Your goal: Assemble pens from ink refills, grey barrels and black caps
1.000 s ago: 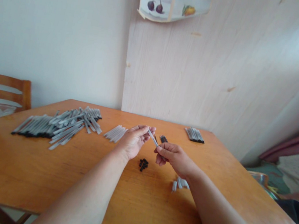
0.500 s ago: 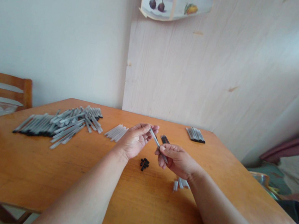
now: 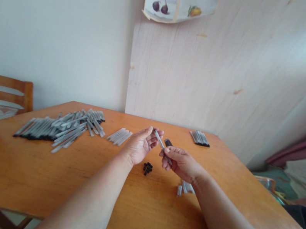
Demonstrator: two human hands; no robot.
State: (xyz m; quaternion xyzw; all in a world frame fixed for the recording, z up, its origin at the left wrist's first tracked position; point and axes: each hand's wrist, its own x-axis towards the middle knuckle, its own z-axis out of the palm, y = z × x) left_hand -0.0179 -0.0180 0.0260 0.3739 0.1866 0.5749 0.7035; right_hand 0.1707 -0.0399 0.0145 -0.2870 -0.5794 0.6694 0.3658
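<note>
A slim translucent pen [image 3: 159, 139] with a dark upper end is held aslant above the middle of the table. My right hand [image 3: 180, 159] is closed around its lower part, thumb on top. At the upper end, the thumb and curled fingers of my left hand [image 3: 141, 144] meet the pen; whether a small part sits between them I cannot make out. Below the hands lies a little heap of short black plugs [image 3: 148, 168]. Dark thin rods [image 3: 168, 142] show partly behind my right hand. Clear pen caps [image 3: 187, 187] lie partly under my right wrist.
On the wooden table [image 3: 76, 184], a big pile of pens [image 3: 71, 126] lies at the left. A row of pale tubes [image 3: 120, 136] is left of my hands, and a bundle of black-ended pens [image 3: 200, 138] at the back right. A chair [image 3: 4, 89] stands at left.
My left thumb has shifted slightly back along the pen's upper end, so the dark end shows more. My right hand keeps its grip on the pen.
</note>
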